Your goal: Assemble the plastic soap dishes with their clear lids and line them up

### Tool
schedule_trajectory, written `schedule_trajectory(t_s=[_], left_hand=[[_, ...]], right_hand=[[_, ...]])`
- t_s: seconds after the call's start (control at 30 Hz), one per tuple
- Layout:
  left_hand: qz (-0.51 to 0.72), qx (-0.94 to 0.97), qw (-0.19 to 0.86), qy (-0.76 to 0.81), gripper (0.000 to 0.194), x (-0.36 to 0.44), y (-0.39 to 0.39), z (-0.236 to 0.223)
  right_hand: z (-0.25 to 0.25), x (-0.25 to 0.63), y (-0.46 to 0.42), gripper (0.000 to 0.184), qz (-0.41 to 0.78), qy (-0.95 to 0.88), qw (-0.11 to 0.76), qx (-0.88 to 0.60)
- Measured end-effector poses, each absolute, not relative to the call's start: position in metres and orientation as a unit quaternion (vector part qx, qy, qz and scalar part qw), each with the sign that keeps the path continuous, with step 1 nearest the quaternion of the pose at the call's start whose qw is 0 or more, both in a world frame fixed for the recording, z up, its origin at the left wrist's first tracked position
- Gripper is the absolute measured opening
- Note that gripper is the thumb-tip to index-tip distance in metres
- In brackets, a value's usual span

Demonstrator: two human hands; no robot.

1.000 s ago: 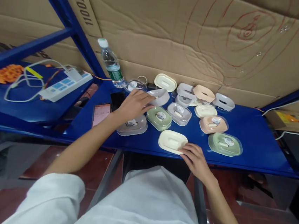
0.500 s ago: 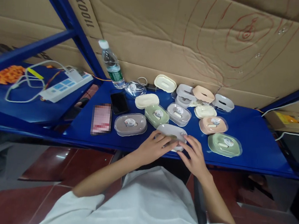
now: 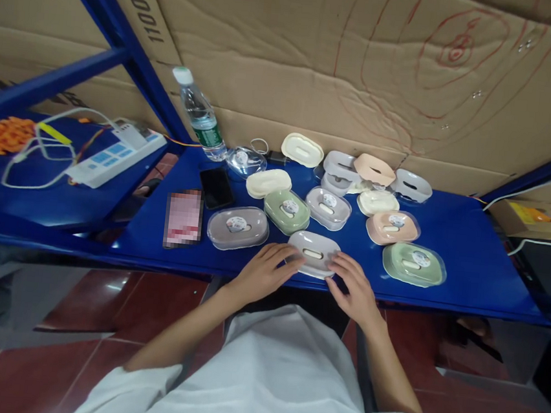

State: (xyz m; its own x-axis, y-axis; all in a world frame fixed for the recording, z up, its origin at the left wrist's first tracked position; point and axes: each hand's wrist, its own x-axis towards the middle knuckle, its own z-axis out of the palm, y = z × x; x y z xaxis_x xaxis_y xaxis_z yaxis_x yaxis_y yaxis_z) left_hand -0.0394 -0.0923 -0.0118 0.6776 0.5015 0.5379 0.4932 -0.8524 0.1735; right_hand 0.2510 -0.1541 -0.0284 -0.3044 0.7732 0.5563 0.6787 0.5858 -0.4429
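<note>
A light grey soap dish (image 3: 318, 242) lies near the table's front edge, with a pale oblong piece (image 3: 312, 254) showing at its middle. My left hand (image 3: 272, 268) holds its left end, fingertips on the rim and thumb along the near side. At the right end, my right hand (image 3: 352, 284) grips the rim between fingers and thumb. Just beyond are a green soap dish (image 3: 281, 219) and a grey one (image 3: 334, 202), both under clear lids with round stickers. Left of my left hand lies another lidded grey dish (image 3: 253, 235).
Lidded peach (image 3: 385, 230) and green (image 3: 408, 271) dishes sit to the right. Several unlidded parts, including a cream tray (image 3: 305, 144), lie along the cardboard wall (image 3: 271, 50). A water bottle (image 3: 203, 125), a phone (image 3: 216, 188) and a power strip (image 3: 114, 162) are at the left.
My left hand has drawn back leftward from over the dish's middle to its end. The pale piece in the dish now shows. My view has shifted slightly.
</note>
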Motion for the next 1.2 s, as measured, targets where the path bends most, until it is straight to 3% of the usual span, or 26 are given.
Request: schedule_trajectory(t_s=[0.17, 0.4, 0.6, 0.73, 0.93, 1.07, 1.2], left_hand=[[0.292, 0.921, 0.028, 0.254, 0.025, -0.038, -0.092, -0.016], [0.304, 0.914, 0.035, 0.266, 0.026, -0.040, -0.094, -0.017], [0.314, 0.908, 0.056, 0.272, 0.020, -0.039, -0.094, -0.015], [0.303, 0.909, 0.064, 0.280, 0.020, -0.039, -0.095, -0.016], [0.293, 0.908, 0.079, 0.288, 0.020, -0.039, -0.097, -0.017], [0.300, 0.900, 0.119, 0.293, 0.017, -0.042, -0.097, -0.016], [0.322, 0.890, 0.148, 0.287, 0.014, -0.046, -0.095, -0.018]], right_hand=[[-0.029, 0.248, -0.154, 0.050, 0.022, -0.830, 0.332, -0.448], [-0.027, 0.246, -0.153, 0.050, 0.024, -0.823, 0.343, -0.452], [-0.021, 0.244, -0.151, 0.035, 0.033, -0.826, 0.315, -0.466], [0.012, 0.242, -0.135, 0.026, 0.046, -0.851, 0.289, -0.437], [0.072, 0.205, -0.035, 0.032, 0.060, -0.896, 0.251, -0.361], [0.070, 0.170, 0.072, 0.045, 0.130, -0.908, 0.190, -0.350], [0.056, 0.146, 0.141, 0.040, 0.146, -0.898, 0.177, -0.374]])
